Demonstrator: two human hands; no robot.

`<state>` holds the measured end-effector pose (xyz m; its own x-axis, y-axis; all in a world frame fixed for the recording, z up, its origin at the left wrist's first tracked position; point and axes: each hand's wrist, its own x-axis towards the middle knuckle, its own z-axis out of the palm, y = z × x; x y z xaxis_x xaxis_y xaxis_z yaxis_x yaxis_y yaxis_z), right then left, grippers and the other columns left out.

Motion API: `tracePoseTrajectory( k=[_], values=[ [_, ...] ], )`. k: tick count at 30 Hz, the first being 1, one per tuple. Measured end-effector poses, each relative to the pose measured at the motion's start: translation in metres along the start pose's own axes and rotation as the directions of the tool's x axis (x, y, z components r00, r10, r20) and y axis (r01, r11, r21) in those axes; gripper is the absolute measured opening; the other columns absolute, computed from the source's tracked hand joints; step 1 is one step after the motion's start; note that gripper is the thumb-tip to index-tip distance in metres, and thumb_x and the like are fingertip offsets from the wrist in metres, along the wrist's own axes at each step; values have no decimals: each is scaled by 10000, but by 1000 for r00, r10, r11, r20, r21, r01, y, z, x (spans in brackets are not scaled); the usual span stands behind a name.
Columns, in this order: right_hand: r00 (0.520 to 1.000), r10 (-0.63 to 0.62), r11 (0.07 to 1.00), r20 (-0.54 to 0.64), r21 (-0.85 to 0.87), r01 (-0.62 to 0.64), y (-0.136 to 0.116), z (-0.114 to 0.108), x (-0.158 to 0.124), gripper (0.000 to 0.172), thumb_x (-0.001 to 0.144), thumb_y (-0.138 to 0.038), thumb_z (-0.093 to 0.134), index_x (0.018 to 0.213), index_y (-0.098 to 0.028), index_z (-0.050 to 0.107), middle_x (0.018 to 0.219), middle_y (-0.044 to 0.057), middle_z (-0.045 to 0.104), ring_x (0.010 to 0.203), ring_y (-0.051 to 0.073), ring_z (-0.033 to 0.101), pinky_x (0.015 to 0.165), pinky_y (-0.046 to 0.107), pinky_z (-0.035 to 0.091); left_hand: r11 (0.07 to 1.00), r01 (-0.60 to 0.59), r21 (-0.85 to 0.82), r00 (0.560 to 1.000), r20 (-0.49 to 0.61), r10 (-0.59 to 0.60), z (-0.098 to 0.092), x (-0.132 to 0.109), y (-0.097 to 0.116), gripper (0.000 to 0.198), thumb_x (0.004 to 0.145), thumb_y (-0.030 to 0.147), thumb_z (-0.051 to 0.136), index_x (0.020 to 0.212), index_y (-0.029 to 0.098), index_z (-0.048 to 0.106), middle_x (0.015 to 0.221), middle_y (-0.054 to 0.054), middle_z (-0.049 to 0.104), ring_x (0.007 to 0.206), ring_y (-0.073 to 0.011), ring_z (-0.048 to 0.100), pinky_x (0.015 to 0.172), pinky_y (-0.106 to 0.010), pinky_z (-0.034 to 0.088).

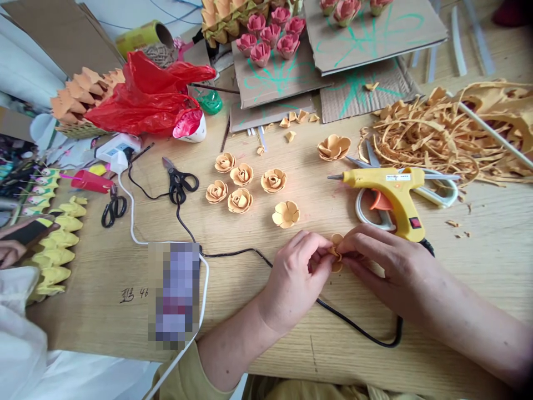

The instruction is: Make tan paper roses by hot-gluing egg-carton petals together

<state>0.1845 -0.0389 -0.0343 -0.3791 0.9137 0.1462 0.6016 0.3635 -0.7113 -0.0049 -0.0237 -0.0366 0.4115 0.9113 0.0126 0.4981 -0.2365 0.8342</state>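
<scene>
My left hand (297,275) and my right hand (385,261) meet over the wooden table (258,311), both pinching a small tan paper flower (335,251) between their fingertips. Most of that flower is hidden by my fingers. Just beyond my hands lies an open tan flower (286,214). Farther back sits a cluster of several finished tan paper roses (241,186), and another larger one (333,146) rests near the scraps. A yellow glue gun (389,191) stands right behind my right hand, its black cord (358,328) running under my wrists.
Tan paper strips (441,133) pile up at the right. White-handled scissors (433,191) lie behind the glue gun. Black scissors (179,180) and smaller ones (113,208) lie at the left. Pink roses (270,34) sit on cardboard (375,33) at the back. A red plastic bag (145,94) lies back left.
</scene>
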Motion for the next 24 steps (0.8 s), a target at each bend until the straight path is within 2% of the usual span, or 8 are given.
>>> tracePoseTrajectory(
  k=[10,15,24],
  values=[
    [999,4,1000,-48,8,-4,2,3,-1,129,952,-125,518,910,-220,594,853,16,618,708,161,626,635,285,474,997,-54,48,998,30,53,-5,0,3,154,853,60,630,950,179,635,839,-1,655,786,-130,628,743,-249,506],
    [999,30,999,-34,17,-29,1,4,-1,125,955,-136,534,884,-215,599,857,21,621,712,161,625,646,285,472,998,-61,22,997,52,60,-7,2,2,158,832,82,684,944,183,637,831,6,672,758,-128,641,732,-251,521],
    [1000,3,1000,5,-22,-3,-1,0,1,165,955,-97,485,899,-201,600,825,18,592,701,157,599,628,276,449,994,-88,63,996,33,87,-4,2,-1,144,852,81,695,939,189,654,833,2,669,771,-137,631,715,-249,512]
  ],
)
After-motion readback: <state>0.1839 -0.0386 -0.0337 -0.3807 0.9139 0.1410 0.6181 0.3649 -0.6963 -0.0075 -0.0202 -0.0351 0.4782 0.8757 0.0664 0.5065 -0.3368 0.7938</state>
